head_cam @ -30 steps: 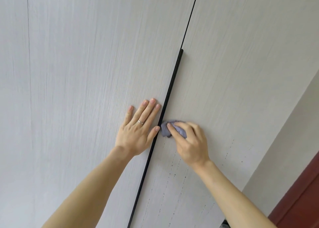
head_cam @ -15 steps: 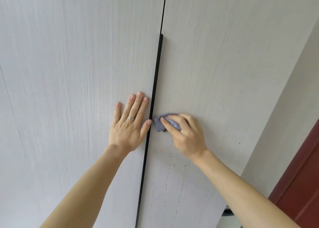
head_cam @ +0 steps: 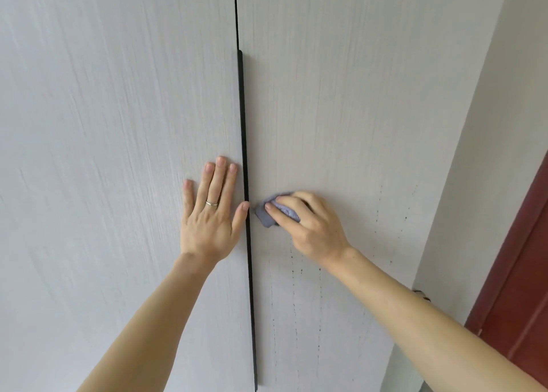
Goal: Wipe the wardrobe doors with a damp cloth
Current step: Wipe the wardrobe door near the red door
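Observation:
Two pale wood-grain wardrobe doors fill the view, the left door (head_cam: 112, 142) and the right door (head_cam: 355, 101), parted by a long black handle strip (head_cam: 245, 142). My left hand (head_cam: 210, 213) lies flat on the left door beside the strip, fingers straight, a ring on one finger. My right hand (head_cam: 308, 225) presses a small bunched grey-blue cloth (head_cam: 271, 213) against the right door just right of the strip, fingers curled over it. Dark specks and drip marks dot the right door below and right of that hand.
A grey-white wall (head_cam: 486, 160) adjoins the wardrobe on the right. A dark red door frame (head_cam: 522, 273) runs along the right edge. A small dark object (head_cam: 422, 295) shows behind my right forearm.
The view has swung so the door seam now stands nearly upright. Both hands stay at about the same spot by the strip, the right hand and cloth sitting slightly further from it.

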